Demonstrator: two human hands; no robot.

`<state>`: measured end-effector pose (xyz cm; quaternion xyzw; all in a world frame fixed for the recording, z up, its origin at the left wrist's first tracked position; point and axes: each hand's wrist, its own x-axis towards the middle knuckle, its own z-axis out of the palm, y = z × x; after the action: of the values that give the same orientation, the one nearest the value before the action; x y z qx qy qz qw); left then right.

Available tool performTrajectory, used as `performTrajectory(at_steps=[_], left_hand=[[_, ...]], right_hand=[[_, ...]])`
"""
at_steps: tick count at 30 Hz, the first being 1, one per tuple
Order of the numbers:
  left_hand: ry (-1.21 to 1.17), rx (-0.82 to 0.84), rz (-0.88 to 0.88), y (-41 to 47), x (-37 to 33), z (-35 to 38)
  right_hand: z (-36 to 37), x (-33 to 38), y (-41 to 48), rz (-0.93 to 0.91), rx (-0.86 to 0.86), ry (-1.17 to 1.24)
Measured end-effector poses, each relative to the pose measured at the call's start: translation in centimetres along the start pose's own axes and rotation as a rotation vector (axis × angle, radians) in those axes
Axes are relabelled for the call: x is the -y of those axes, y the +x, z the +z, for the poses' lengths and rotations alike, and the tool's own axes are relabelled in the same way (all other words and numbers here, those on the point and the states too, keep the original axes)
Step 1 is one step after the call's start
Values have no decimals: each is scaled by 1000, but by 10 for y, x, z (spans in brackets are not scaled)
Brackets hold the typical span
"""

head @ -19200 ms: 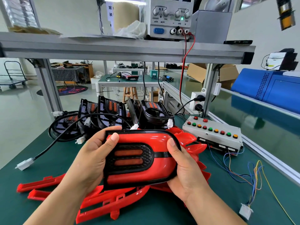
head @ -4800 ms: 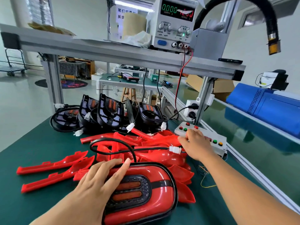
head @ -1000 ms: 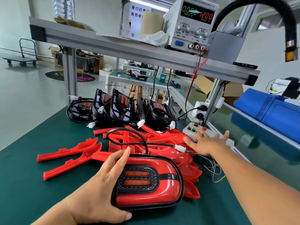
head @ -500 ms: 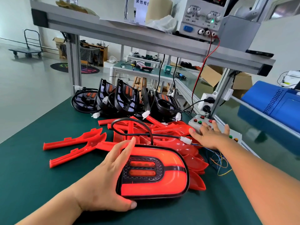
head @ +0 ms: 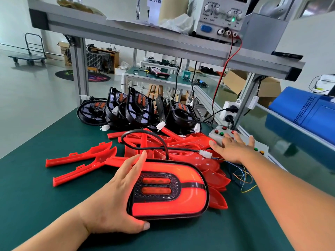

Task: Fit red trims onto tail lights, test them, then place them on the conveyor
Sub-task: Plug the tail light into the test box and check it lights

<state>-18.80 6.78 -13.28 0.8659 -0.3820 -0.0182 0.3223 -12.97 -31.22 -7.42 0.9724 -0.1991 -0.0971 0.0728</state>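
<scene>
The table's left edge (head: pixel 45 127) runs diagonally away from you, and bare green mat shows beside and in front of your left forearm. On the right an aluminium rail separates the table from the glossy conveyor (head: pixel 299 156). Overhead, the shelf (head: pixel 126 35) crosses the whole width.

The tail light (head: pixel 168 189) lies lens-up on the table just in front of you and glows red. Its long axis runs left to right, with the black grille end to the left and the rounded end to the right. Your left hand (head: pixel 116 201) rests against the left end, fingers straight and close together over the far corner, thumb spread wide along the near edge.

Your right hand (head: pixel 230 147) lies flat on the button box (head: pixel 217 133) with its fingers fanned apart. The buttons beneath it are hidden.

The black cable (head: pixel 145 140) loops from the light's far edge over the heap of red trims (head: pixel 163 142) to a white connector (head: pixel 205 153) near your right wrist. The heap touches the light's far and right sides. Two loose trims (head: pixel 79 156) lie to the left, pointing left. The bare black tail lights (head: pixel 137 107) stand in a row behind them.

The power supply (head: pixel 221 17) is cut off by the top of the view, so its display cannot be read.
</scene>
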Motion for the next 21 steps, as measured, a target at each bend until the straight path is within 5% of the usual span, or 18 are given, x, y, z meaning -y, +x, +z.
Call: performTrajectory(at_steps=[21], left_hand=[[2, -7, 30, 0, 0, 0]], right_hand=[[2, -3, 7, 4, -30, 40]])
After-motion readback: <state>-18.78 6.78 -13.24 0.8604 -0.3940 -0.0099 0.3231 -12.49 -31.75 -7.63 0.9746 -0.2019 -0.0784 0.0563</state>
